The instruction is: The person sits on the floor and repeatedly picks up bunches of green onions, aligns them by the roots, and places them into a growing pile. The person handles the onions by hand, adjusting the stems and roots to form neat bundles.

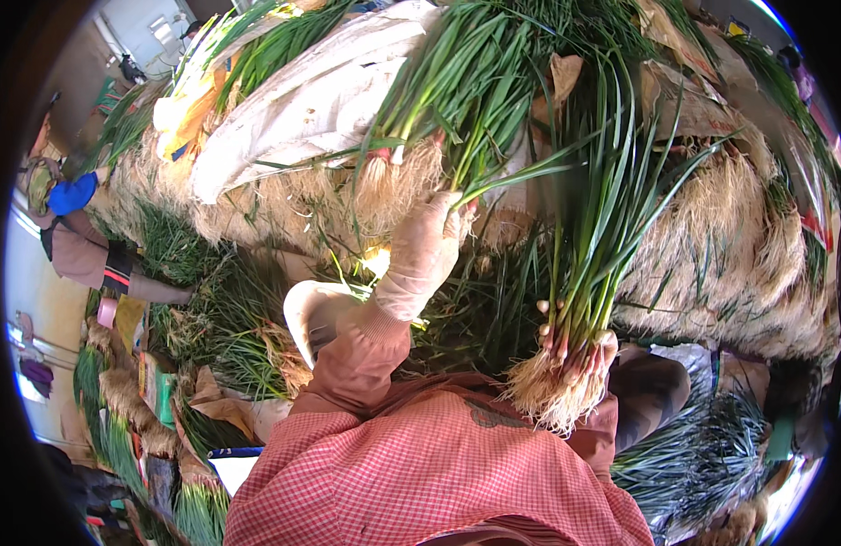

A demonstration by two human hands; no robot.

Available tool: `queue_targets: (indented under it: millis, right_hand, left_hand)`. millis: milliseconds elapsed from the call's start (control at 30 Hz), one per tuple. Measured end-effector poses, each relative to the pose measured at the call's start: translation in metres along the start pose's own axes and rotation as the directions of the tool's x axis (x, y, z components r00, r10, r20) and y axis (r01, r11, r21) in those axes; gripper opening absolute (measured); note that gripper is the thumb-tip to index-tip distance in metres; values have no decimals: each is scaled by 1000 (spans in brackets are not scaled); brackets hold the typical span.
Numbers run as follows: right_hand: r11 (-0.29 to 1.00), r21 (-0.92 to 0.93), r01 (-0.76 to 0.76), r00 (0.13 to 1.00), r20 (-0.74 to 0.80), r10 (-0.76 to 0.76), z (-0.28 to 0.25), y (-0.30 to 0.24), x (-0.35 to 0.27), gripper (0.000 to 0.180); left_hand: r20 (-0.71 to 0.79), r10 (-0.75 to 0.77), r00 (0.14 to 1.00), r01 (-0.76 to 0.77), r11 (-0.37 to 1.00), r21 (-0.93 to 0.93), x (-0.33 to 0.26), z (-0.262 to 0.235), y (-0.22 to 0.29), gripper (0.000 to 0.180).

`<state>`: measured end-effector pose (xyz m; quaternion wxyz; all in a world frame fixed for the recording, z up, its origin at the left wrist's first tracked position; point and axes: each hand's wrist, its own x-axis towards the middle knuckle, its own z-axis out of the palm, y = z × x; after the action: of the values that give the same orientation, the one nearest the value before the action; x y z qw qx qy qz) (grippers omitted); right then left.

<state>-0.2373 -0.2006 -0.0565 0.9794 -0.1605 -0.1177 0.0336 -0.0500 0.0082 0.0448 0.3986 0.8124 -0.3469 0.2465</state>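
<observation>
My left hand (429, 241), in a pale glove, reaches out to the pile's edge with its fingers closed on green garlic stalks (470, 177). The stalks' root ends are hidden by that hand. Close to my body on the right, my right hand (607, 346) grips a thick bunch of green garlic (584, 273). Its long leaves point up and away, and its pale hairy roots (538, 387) hang toward my lap. Most of the right hand is hidden behind the stems and roots. Just beyond my left hand, a small clump of green garlic (397, 177) lies roots toward me.
A long heap of green garlic, roots (711, 237) facing me, spans the front, partly under a white sack (311, 100). Loose leaves (247, 309) litter the ground at left. More bundles (684, 455) lie at right. Another person (84, 241) bends at the far left.
</observation>
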Motion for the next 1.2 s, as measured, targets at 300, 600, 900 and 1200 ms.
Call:
queue_targets:
  millis: [300,600,900,1200]
  right_hand:
    - [999,20,35,995,-99,-33,7,5,-1,72]
    - [992,118,37,995,-97,-25,11,7,-2,70]
    - [1000,-18,17,997,-81,-18,-6,4,-1,78]
    - [987,151,59,996,50,-67,-16,11,5,77]
  left_hand:
    - [279,-234,932,109,911,398,-4,-12,-19,26]
    - [215,-181,960,76,904,420,-5,-27,-7,17]
    - [-414,-216,884,324,923,208,-26,-137,-31,19]
    - [-539,-612,579,782,228,581,-194,-227,-215,24]
